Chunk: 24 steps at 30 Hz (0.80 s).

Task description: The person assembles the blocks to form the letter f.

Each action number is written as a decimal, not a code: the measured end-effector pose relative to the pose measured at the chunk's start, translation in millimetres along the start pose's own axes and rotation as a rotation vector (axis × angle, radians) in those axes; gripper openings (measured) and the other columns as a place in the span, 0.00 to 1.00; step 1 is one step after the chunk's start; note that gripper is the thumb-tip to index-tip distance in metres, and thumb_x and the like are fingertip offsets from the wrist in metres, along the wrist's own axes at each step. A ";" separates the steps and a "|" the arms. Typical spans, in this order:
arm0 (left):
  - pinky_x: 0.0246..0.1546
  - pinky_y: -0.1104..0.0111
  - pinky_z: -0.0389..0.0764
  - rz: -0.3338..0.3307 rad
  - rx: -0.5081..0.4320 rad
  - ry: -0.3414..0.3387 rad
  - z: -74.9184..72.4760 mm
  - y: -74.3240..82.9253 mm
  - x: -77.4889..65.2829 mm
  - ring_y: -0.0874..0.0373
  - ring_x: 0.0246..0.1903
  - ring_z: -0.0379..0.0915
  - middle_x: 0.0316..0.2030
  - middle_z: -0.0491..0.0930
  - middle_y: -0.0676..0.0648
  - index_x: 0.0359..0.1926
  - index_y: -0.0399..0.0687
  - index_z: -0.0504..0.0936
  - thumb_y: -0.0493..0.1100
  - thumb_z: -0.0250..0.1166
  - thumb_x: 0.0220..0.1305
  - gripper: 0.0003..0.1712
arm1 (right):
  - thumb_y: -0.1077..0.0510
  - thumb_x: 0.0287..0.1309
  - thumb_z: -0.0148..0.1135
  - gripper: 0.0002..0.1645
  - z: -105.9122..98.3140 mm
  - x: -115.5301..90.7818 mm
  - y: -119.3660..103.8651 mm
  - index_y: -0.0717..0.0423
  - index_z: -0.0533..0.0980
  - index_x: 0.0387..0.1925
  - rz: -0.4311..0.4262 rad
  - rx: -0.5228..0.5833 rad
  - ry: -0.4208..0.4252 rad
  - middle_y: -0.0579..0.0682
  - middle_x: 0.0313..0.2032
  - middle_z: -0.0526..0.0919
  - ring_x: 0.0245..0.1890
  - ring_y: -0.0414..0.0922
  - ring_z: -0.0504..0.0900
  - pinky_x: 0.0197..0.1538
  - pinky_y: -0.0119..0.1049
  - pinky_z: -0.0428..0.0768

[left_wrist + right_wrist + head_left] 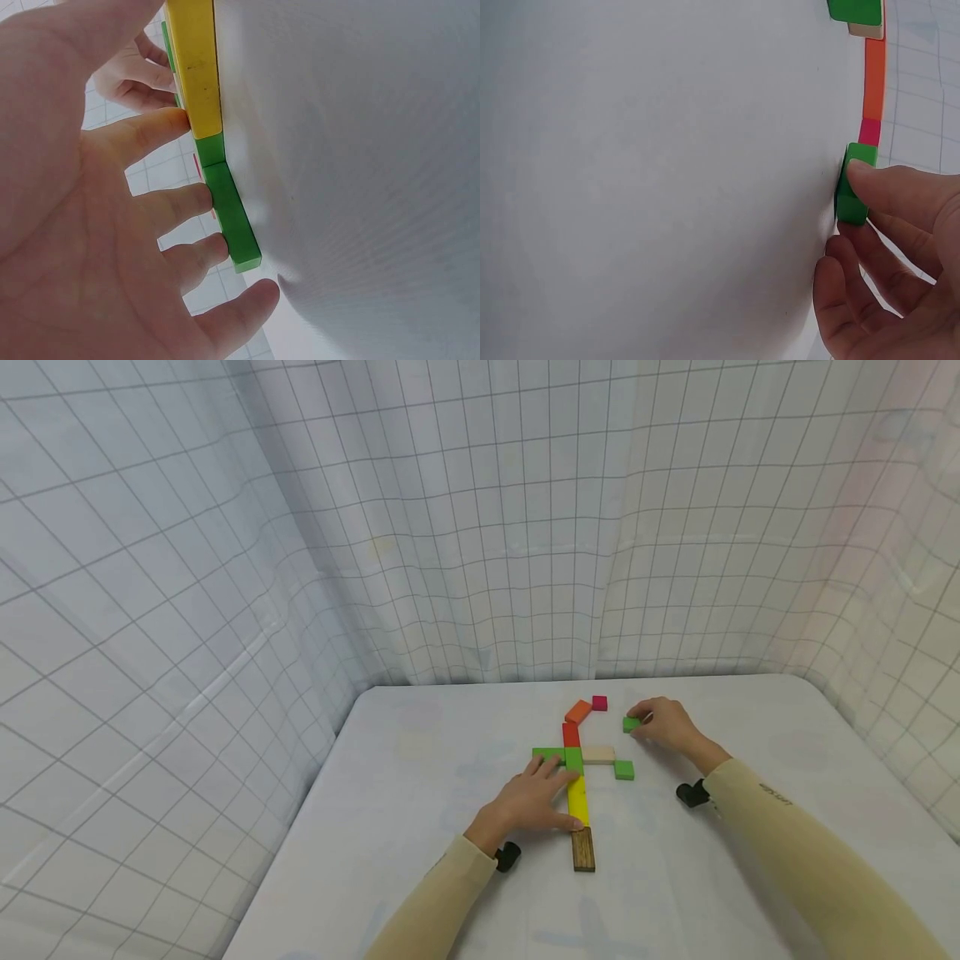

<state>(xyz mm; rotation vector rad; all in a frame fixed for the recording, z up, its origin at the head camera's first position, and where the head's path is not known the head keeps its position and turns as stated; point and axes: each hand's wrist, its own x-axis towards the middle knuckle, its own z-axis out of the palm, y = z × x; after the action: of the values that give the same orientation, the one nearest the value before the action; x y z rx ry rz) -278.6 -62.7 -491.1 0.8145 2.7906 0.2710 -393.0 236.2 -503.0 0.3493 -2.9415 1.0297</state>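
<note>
My right hand pinches a small green block between thumb and fingers, low over the white tabletop at the right. Spread across the row of blocks, my left hand has its fingertips at a long green block and the upright green one. Its thumb lies at the seam between the yellow block and the dark wood-grained block. Above the green pieces, a red block, an orange block and a small crimson block form a curve.
To the right of the upright green block lies a pale wooden block, with another small green block at its lower right corner. Grid-patterned white curtains hang behind and beside the white table.
</note>
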 end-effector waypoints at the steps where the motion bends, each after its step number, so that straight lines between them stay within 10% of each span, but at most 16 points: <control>1: 0.67 0.45 0.64 0.001 -0.001 -0.001 0.1 -0.3 0.1 0.44 0.77 0.42 0.79 0.49 0.48 0.76 0.68 0.62 0.71 0.67 0.57 0.48 | 0.64 0.56 0.72 0.19 -0.1 0.0 -1.0 0.64 0.83 0.51 0.002 -0.001 0.001 0.58 0.44 0.83 0.44 0.55 0.80 0.43 0.45 0.82; 24: 0.68 0.45 0.63 0.010 -0.013 -0.001 0.3 -1.4 -0.5 0.43 0.77 0.41 0.79 0.49 0.48 0.76 0.68 0.62 0.72 0.66 0.58 0.48 | 0.63 0.57 0.71 0.20 -2.0 8.5 -9.2 0.65 0.82 0.52 -0.002 0.022 0.000 0.59 0.45 0.83 0.44 0.54 0.80 0.37 0.40 0.82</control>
<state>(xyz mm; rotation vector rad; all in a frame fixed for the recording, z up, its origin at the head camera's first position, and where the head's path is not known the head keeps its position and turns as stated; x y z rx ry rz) -278.8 -64.1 -491.6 0.8249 2.7815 0.2891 -399.5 228.7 -495.0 0.3516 -2.9315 1.0620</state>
